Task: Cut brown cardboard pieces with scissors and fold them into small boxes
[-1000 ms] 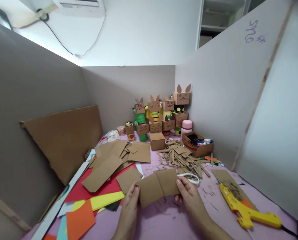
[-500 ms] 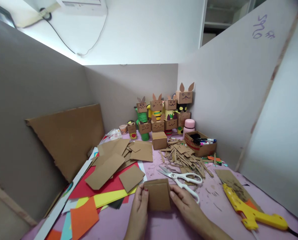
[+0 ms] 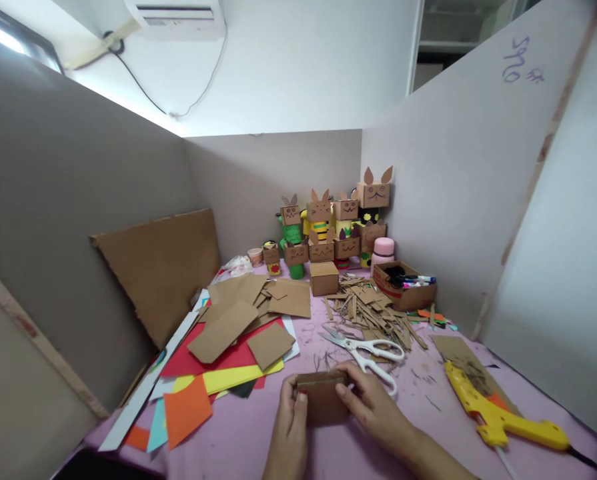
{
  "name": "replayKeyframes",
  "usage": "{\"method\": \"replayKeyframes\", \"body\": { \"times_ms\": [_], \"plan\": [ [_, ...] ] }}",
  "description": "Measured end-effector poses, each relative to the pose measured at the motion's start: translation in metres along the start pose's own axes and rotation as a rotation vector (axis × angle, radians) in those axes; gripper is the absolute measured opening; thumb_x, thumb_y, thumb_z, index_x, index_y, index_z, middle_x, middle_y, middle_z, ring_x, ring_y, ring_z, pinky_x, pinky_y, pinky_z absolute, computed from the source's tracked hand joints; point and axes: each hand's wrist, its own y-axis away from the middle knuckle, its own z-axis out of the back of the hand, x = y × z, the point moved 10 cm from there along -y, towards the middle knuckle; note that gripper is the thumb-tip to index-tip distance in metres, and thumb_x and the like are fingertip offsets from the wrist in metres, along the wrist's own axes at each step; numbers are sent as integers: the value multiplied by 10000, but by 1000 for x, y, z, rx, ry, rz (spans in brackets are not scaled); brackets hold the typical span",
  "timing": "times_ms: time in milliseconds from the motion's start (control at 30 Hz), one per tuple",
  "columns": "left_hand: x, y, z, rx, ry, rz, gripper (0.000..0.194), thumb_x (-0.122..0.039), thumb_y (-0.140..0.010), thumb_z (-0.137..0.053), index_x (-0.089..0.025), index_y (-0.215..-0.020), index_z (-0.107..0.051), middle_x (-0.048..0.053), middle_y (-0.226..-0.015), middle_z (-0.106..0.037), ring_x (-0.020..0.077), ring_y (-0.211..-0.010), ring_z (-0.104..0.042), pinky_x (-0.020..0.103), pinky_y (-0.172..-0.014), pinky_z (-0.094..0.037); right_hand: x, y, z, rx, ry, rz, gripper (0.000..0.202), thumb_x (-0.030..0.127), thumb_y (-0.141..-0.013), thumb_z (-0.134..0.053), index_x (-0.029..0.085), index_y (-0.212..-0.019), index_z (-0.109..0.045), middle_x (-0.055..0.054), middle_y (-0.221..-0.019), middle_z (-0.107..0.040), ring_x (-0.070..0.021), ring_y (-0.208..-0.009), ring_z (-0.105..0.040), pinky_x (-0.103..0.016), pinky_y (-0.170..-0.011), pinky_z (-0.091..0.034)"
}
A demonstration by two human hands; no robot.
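Cardboard [image 3: 327, 404], top edge near scissors [image 3: 351, 344]

Brown cardboard piece [image 3: 325, 405], layers together, held nearly upright

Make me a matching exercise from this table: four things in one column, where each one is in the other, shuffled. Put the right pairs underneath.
Things
1. Brown rectangular cardboard
2. White-handled metal scissors
3. Yellow plastic glue gun
4. Pink cylindrical bottle

Places
A. On the right side of the table, trailing a black cord
B. Standing at the back, just behind the open brown cardboard box of pens
C. Held between the left hand and the right hand
D. Lying just beyond the right hand

Right pairs: 1-C, 2-D, 3-A, 4-B
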Motion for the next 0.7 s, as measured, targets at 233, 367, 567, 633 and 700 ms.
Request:
{"method": "replayKeyframes", "body": {
  "times_ms": [233,367,567,633,700],
  "plan": [
    [13,13,3,-8,68,46,318,-373,-830,-494,-208,-1102,-518,76,-1142,-621,235,-1097,-533,334,-921,-411,0,4,-13,145,29,13,95,247,-863,-469,205,-897,-547,13,-730,-576,-162,-652,-506,-244,-594,-372],
    [20,17,14,-163,30,78,385,-435,-830,-483,-198,-1128,-536,92,-1272,-552,235,-1241,-418,340,-1029,-327,4,10,-12,167,33,4,88,274,-871,-470,217,-867,-537,17,-728,-562,-167,-665,-489,-254,-612,-351],
    [22,18,13,-188,-4,70,408,-460,-837,-453,-189,-1133,-529,104,-1267,-549,244,-1248,-409,355,-1039,-315,4,15,-14,86,-54,-81,304,366,-948,-282,226,-776,-491,26,-697,-507,-163,-674,-483,-250,-622,-378],
    [17,18,5,-133,-12,42,397,-454,-868,-391,-201,-1152,-505,95,-1281,-523,223,-1226,-425,344,-1030,-318,1,15,-16,47,-88,-115,307,361,-949,-273,225,-781,-491,25,-700,-514,-164,-683,-497,-247,-623,-393],
    [12,17,1,-114,-14,14,365,-440,-881,-368,-206,-1124,-508,85,-1236,-541,214,-1179,-459,334,-1009,-336,0,15,-17,19,-111,-135,286,353,-947,-280,224,-818,-500,20,-716,-532,-169,-705,-517,-252,-640,-405]
  ]
}}
